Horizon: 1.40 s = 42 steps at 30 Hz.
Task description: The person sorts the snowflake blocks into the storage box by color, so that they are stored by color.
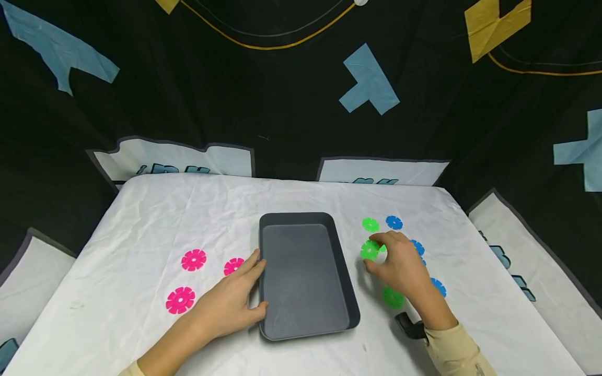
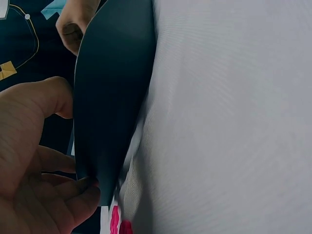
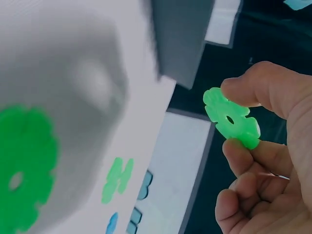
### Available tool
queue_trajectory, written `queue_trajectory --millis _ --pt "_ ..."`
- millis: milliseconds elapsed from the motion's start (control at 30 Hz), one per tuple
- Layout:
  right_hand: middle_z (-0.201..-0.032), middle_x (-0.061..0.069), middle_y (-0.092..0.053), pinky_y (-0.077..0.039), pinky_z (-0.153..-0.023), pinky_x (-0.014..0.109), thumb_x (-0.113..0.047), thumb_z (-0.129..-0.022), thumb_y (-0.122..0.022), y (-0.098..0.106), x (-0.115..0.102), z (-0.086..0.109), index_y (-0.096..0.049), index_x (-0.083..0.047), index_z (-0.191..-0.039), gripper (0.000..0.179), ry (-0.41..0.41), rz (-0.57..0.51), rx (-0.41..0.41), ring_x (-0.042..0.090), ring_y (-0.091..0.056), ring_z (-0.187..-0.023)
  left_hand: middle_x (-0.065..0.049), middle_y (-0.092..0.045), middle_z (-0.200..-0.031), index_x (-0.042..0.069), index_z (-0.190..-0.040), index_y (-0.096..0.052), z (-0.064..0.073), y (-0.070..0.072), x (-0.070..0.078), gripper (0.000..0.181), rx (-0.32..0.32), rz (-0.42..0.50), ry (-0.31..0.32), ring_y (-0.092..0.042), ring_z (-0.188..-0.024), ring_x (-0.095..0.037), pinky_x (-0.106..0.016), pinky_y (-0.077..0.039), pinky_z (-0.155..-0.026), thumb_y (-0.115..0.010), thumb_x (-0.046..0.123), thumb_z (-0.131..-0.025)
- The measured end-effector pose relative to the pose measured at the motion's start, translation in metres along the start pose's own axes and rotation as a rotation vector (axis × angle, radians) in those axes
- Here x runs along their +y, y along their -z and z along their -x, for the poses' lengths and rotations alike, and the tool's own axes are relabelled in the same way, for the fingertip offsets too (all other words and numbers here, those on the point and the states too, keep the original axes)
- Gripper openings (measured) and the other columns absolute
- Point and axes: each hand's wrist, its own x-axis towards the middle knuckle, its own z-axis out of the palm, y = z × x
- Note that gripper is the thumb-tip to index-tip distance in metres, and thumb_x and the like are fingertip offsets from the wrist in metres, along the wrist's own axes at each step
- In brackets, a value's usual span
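A dark grey rectangular baking tray (image 1: pixel 305 282) lies on the white cloth. My left hand (image 1: pixel 235 300) holds its left side, thumb and fingertips at the rim; in the left wrist view some bent fingers (image 2: pixel 80 202) rest against the outer wall. To the tray's right, my right hand (image 1: pixel 400 263) pinches a green notched interlocking disc (image 3: pixel 230 119) by its edge, above the cloth. Other green discs (image 1: pixel 392 297) and blue discs (image 1: pixel 394 222) lie around that hand, some partly hidden by it.
Pink notched discs (image 1: pixel 180 300) lie left of the tray, one partly behind the left hand. A white cloth (image 1: pixel 141 219) covers the table. Behind stands a black curtain (image 1: pixel 282 115) with blue and yellow shapes. A black band (image 1: pixel 410 326) is on the right wrist.
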Motion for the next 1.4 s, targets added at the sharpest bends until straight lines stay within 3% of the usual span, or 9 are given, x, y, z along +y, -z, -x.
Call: queue_trajectory --millis 233,667,1200,1400 --pt "-0.096 0.001 -0.067 -0.047 -0.062 0.032 -0.03 -0.07 -0.083 0.006 -0.017 -0.01 -0.072 -0.009 -0.109 0.046 0.002 -0.035 0.027 0.016 -0.054 -0.075 -0.015 -0.027 -0.157 -0.004 -0.144 -0.043 -0.001 0.001 -0.001 0.08 0.016 -0.015 -0.012 -0.037 -0.137 -0.025 -0.043 -0.039 -0.105 -0.07 0.032 -0.078" --pt "-0.094 -0.003 -0.066 -0.047 -0.065 0.031 -0.029 -0.071 -0.085 0.007 -0.045 -0.033 -0.071 -0.013 -0.111 0.045 0.061 -0.097 0.042 0.014 -0.053 -0.078 -0.015 -0.025 -0.158 -0.003 -0.145 -0.042 -0.002 0.001 -0.002 0.08 0.004 -0.006 -0.003 -0.035 -0.138 -0.023 -0.041 -0.039 -0.106 -0.069 0.033 -0.079" --pt "-0.093 -0.003 -0.066 -0.047 -0.063 0.03 -0.028 -0.071 -0.087 -0.016 -0.076 -0.058 -0.073 -0.011 -0.11 0.045 0.125 -0.164 0.012 0.017 -0.054 -0.077 -0.014 -0.024 -0.158 -0.002 -0.145 -0.041 0.0 0.002 0.0 0.08 -0.008 0.01 0.021 -0.031 -0.14 -0.021 -0.041 -0.037 -0.107 -0.07 0.032 -0.079" --pt "-0.093 -0.002 -0.065 -0.047 -0.066 0.03 -0.03 -0.071 -0.086 -0.034 -0.078 -0.068 -0.072 -0.011 -0.111 0.046 0.088 -0.171 -0.042 0.018 -0.057 -0.081 -0.012 -0.025 -0.158 0.0 -0.146 -0.042 -0.001 0.002 0.001 0.08 -0.008 0.008 0.026 -0.033 -0.14 -0.021 -0.04 -0.04 -0.105 -0.071 0.033 -0.079"
